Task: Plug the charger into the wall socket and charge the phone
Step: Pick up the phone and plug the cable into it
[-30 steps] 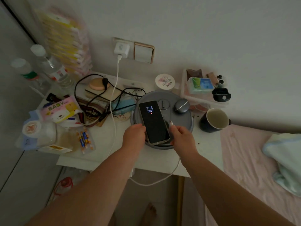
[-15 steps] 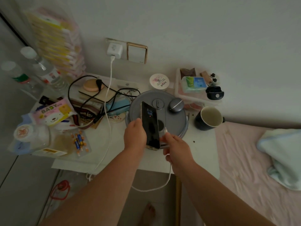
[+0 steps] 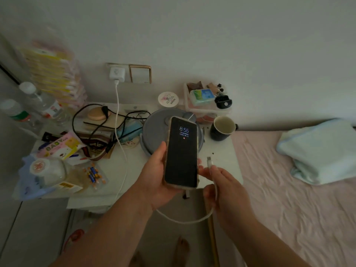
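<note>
A white charger [image 3: 117,73] sits plugged into the wall socket [image 3: 123,72] above the table. Its white cable [image 3: 120,143] runs down across the table, off the front edge and loops up to my right hand [image 3: 224,185]. That hand pinches the cable just below its plug end [image 3: 209,160], which points up, free, a little right of the phone. My left hand [image 3: 154,174] holds the dark phone [image 3: 182,152] upright above the table's front edge, screen lit and reading 8:55. The plug is apart from the phone.
A grey round lidded container [image 3: 152,128] stands behind the phone, a dark mug [image 3: 221,128] to its right. Black cables, bottles [image 3: 41,103], packets and a plastic tray [image 3: 207,102] crowd the white table [image 3: 223,155]. A pink bed [image 3: 289,199] with a folded blue cloth lies right.
My left hand has lifted the phone off the grey container and turned its screen to face me. My right hand has drawn back to the right with the cable end.
</note>
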